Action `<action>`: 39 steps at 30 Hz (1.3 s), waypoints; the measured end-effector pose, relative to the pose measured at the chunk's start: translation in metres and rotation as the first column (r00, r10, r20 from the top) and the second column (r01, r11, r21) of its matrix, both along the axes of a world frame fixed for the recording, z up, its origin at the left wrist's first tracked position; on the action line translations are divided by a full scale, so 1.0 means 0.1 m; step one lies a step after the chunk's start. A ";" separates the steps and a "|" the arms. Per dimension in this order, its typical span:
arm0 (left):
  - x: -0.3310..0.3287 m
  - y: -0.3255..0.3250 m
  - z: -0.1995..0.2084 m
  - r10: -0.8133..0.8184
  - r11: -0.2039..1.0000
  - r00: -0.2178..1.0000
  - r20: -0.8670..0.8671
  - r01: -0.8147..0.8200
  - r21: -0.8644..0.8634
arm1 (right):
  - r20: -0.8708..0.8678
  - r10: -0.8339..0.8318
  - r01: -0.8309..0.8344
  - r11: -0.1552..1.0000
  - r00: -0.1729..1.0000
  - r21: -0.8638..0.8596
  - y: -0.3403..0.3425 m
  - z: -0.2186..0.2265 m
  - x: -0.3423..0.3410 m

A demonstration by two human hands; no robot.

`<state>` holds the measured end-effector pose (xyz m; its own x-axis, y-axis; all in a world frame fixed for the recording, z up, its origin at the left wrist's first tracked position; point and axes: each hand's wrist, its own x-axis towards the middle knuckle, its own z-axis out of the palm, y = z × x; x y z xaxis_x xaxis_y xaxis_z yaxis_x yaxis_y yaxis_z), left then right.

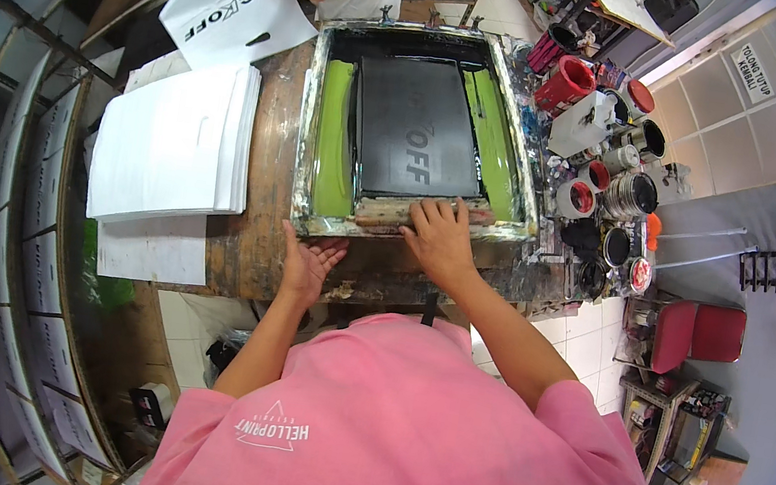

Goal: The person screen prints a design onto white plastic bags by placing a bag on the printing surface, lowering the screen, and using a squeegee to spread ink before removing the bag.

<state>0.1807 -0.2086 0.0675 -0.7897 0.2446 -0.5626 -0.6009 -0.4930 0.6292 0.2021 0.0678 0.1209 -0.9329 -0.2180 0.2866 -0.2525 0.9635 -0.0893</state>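
A screen-printing frame [307, 147] lies on the wooden table in front of me, its mesh [406, 116] dark with ink between two green strips. At its near end rests a wooden-handled squeegee [383, 209], and my right hand [440, 242] is closed over the right part of that handle. My left hand [308, 266] is just below the frame's near left corner, palm turned up and fingers apart. It holds nothing; whether its fingertips touch the frame I cannot tell. Faint printed lettering shows through the mesh.
On the left stands a stack of white bags [174, 143], beyond it a co-worker's hands with a printed white bag [231, 17]. Ink cans and tubs [628, 192] crowd the table's right side. A drying rack [56, 275] with printed bags is far left, a red chair [675, 338] right.
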 end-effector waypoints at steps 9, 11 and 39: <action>-0.46 -0.13 0.10 -0.401 0.820 0.648 -0.647 -0.061 -0.569 | -0.311 -0.021 0.010 0.999 0.950 -0.038 0.08 1.44 -0.74; -0.66 0.05 0.12 -0.740 0.234 0.581 -0.337 -0.247 -0.940 | -0.344 -0.015 0.002 0.999 0.939 -0.040 0.13 1.58 -0.89; -1.32 0.16 0.87 -0.190 0.542 0.761 -0.620 -0.445 -0.713 | -0.315 -0.051 0.017 0.994 0.948 -0.110 0.42 2.84 -2.12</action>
<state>0.0489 -0.1928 0.1548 -0.9753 -0.1779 0.1309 0.0588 0.3625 0.9301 -0.0099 0.1102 0.4048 -0.7968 -0.1407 0.5877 -0.2514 0.9616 -0.1105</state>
